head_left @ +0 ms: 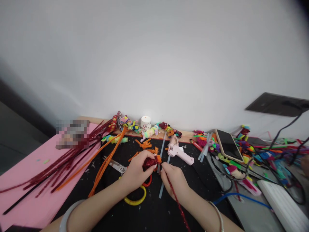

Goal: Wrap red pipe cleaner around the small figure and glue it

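My left hand (136, 169) is closed around a small figure of wound, glittery dark-red pipe cleaner (149, 163), with an orange tuft (158, 159) at its right end. Close beside it, my right hand (176, 180) pinches a long red pipe cleaner (179, 203) that trails down toward me. The fingertips of both hands almost meet at the orange end. Scissors (135, 201) with yellow and red handles lie partly hidden under my left hand. Just beyond my right hand is a pale pink glue gun (180, 154), and translucent glue sticks (161, 189) lie between the hands.
Red pipe cleaners (65, 159) spread over a pink board (21, 187) at left, with orange ones (106, 164) nearer. Finished-looking colourful figures and a white paper cup (145, 122) line the wall. A phone (229, 145), cables and a white power strip (282, 204) crowd the right.
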Demonstrator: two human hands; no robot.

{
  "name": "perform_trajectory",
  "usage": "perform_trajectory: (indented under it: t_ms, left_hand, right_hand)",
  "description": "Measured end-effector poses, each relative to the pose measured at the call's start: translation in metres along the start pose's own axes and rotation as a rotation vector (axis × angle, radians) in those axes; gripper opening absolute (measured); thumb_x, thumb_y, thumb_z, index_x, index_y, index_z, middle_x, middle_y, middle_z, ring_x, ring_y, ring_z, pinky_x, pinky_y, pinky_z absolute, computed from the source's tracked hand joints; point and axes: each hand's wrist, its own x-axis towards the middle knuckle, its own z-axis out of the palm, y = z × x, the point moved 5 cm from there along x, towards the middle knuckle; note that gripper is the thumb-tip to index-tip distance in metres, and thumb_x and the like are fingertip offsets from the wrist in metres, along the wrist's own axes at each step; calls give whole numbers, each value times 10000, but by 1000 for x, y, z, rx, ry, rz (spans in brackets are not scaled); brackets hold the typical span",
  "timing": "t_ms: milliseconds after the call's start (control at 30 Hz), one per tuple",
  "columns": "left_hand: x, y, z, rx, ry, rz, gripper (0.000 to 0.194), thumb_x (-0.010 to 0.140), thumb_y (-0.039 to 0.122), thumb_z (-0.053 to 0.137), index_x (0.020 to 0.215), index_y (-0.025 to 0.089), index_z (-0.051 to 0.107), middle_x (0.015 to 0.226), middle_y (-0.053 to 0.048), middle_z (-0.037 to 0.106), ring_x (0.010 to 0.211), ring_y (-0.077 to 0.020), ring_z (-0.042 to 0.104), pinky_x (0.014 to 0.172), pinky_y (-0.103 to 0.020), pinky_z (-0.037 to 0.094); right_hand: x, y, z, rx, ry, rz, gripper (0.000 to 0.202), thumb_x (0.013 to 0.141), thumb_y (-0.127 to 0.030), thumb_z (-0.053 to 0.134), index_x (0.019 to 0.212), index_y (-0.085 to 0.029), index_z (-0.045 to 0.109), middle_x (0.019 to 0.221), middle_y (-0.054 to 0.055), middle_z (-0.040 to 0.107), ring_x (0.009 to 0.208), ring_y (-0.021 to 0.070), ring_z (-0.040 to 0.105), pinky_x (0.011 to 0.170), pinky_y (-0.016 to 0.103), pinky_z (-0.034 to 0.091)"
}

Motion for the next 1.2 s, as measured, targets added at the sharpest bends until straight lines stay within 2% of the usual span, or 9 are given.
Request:
perform_trajectory:
  t_ms: [533, 800, 1200]
  left_hand:
    - [1, -1, 0, -20, 5, -13, 187, 756, 106, 570, 900, 215, 522, 951, -45, 628, 960, -206, 612, 841, -341, 498]
    - [3, -9, -3, -107, 58, -97, 143, 770, 160, 595, 875, 202, 508, 961, -53, 649, 920, -202, 642, 811, -337, 518]
    - [1, -8, 2, -111, 14, -71, 161, 771, 139, 587, 893, 208, 508, 971, -58, 641, 949, -210, 633, 837, -357, 511]
  right_hand:
    - [2, -1, -1, -5, -13, 11, 213, 831, -103, 367, 651, -197, 429, 544, -46, 434, 439, 97, 427, 457, 209, 293]
    - [4, -6, -7, 2, 1, 2, 237, 848, -106, 367, 637, -197, 426, 550, -44, 433, 450, 94, 442, 466, 200, 314]
    - [4, -3, -6, 2, -12, 11, 234, 863, -123, 356, 654, -196, 433, 554, -39, 443, 452, 100, 452, 477, 207, 323]
